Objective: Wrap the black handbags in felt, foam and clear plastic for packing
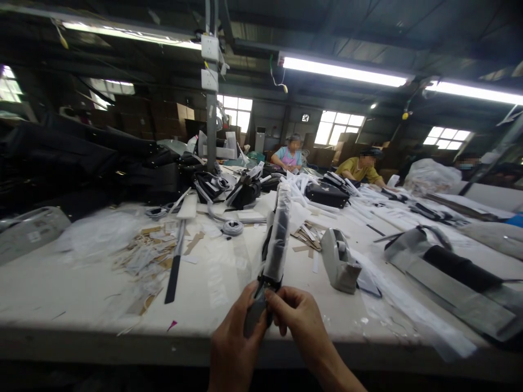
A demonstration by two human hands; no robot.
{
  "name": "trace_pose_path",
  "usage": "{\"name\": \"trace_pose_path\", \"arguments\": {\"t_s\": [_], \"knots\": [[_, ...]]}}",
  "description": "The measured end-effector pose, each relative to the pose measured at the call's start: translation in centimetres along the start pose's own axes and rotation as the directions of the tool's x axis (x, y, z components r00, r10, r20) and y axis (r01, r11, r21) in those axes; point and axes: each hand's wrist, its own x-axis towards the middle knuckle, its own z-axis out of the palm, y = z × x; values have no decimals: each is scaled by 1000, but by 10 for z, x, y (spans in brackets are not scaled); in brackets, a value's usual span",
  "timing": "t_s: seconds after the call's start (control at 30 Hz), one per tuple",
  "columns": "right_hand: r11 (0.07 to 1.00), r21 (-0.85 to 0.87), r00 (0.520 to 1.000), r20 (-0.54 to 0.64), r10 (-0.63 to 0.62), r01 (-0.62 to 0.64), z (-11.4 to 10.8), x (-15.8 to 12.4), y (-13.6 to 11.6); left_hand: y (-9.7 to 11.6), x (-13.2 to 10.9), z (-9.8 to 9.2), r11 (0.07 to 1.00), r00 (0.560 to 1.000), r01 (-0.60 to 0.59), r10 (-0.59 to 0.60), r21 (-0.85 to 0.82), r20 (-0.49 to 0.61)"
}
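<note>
A long, narrow black piece (278,239), partly covered in whitish translucent wrapping, points away from me over the table. I cannot make out exactly what kind of thing it is. My left hand (237,335) is closed around its near, dark grey end. Beside it, my right hand (296,316) pinches the same piece just below the wrapping, thumb and index finger together and the other fingers curled. A grey tape dispenser (340,264) stands to the right of the piece. The fingers and palms hide part of the near end.
The white table (102,305) holds paper scraps (151,247), a black-and-white strip (175,269), a coiled grey cord (232,227) and a wrapped bag (449,277) at right. Black goods (81,163) are heaped at left. Two people (289,157) work across the table.
</note>
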Motion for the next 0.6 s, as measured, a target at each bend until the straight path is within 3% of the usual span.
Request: {"name": "trace_pose_path", "arguments": {"t_s": [0.1,0.2,0.4,0.5,0.6], "knots": [[1000,-11,1000,2,-8,8,-1,1,1,-1,3,-4,987,985,-158,159,-17,69],[1000,-22,999,46,0,1,-6,0,2,3,6,-7,989,987,-146,147,-22,62],[994,106,978,209,12,-35,-24,-10,5,11,11,-11,995,995,41,-33,-87,99],[982,182,971,239,3,-48,-26,-14,7,11,17,-14,968,965,212,-187,-134,182],[980,194,982,190,1,-39,-21,-16,12,10,22,-17,919,926,329,-269,-216,265]]}}
